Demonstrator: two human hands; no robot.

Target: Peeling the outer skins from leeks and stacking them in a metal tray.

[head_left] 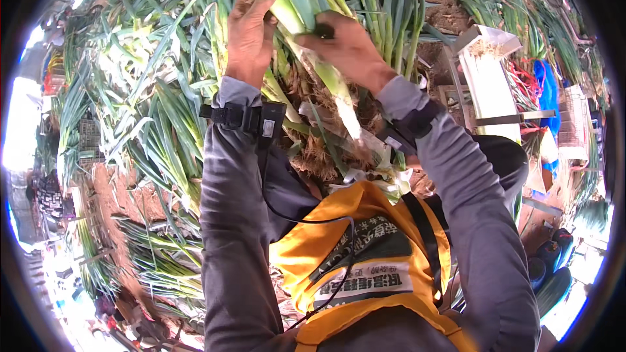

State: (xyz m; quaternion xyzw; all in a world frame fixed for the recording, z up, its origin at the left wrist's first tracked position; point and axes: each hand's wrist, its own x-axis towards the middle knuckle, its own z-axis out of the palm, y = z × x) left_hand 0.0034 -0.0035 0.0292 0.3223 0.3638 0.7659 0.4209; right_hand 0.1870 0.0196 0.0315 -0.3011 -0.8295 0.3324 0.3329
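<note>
A leek (338,85) lies slantwise in front of me, green leaves at the top and its pale root end pointing down toward my lap. My left hand (251,34) is closed, thumb and fingers pinching the leek's green upper part. Slightly blurred, my right hand (349,49) curls against the stalk just beside it, fingers closed on it. Something small and black (323,30) shows at the right fingers; I cannot make out what it is. Beneath the stalk is a heap of leeks with brown, stringy roots (313,156).
Loose leaves (140,52) and leeks cover the ground at left. More leeks (398,23) lie beyond my right hand. At right stands a white, box-like stand (486,85) with a metal bar, near red strings and blue plastic (546,94). A yellow apron (365,254) covers my lap.
</note>
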